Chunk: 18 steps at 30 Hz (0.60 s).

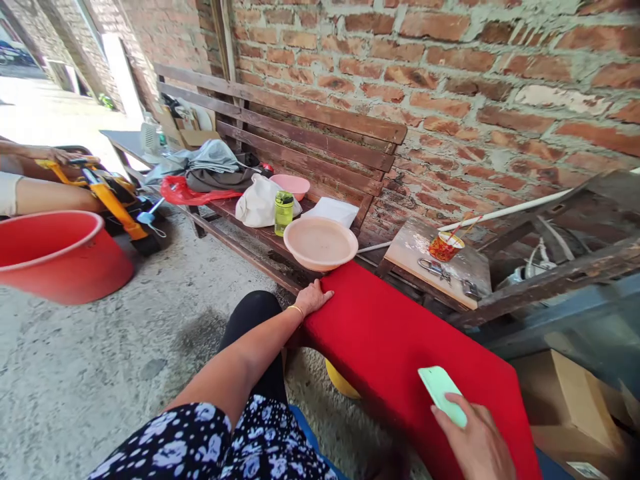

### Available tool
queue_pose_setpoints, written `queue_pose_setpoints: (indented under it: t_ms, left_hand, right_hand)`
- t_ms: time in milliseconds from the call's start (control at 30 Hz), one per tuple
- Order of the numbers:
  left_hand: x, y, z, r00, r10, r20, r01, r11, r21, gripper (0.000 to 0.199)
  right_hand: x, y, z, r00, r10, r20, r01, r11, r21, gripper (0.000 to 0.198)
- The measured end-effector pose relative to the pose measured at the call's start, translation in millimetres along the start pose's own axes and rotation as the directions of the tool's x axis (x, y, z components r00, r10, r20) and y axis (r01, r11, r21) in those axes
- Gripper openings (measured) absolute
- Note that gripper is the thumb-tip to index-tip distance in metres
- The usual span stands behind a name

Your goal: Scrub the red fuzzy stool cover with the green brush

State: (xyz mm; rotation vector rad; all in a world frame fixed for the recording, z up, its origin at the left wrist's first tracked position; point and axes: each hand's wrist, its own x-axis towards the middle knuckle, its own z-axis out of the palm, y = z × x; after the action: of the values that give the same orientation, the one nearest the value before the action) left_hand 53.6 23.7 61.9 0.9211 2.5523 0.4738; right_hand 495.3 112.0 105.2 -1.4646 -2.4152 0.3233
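A bright red cloth lies smooth over a long board-like surface before me, hanging down on the near side. At its far left corner, my left hand is closed on the cloth's edge, thumb stretched over the top. My right hand holds a flat mint-green plastic piece between thumb and fingers, above the cloth's near right part. The piece has rounded corners and a small hole near its tip; its exact kind is unclear. Just past my left hand stands a shallow pale pink basin.
On the slatted wooden bench are a green bottle, a white bag and clothing. A small table holds a patterned cup. A red tub stands left, near another person's arm and leg. Cardboard boxes sit right.
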Motion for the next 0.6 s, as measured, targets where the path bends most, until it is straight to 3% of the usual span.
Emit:
queue_pose_setpoints:
  t_ms: [167, 300, 433, 600]
  left_hand:
    - [1, 0, 2, 1.0, 0.001, -0.008, -0.001, 1.0, -0.018, 0.066]
    - [1, -1, 3, 1.0, 0.004, -0.013, -0.004, 1.0, -0.031, 0.067]
    - [2, -2, 5, 1.0, 0.009, -0.015, -0.009, 0.999, -0.036, 0.069]
    - [4, -3, 5, 1.0, 0.01, -0.004, -0.01, 0.999, -0.041, 0.068]
  right_hand:
    - [42, -141, 45, 0.937, -0.333, 0.106, 0.328, 0.943, 0.061, 0.029]
    - [64, -202, 74, 0.893, -0.413, 0.177, 0.408, 0.911, 0.062, 0.025]
    - [77, -197, 86, 0.899, -0.378, 0.222, 0.37, 0.926, 0.081, 0.026]
    - [82, -121, 62, 0.961, -0.169, 0.22, 0.162, 0.985, 0.05, 0.037]
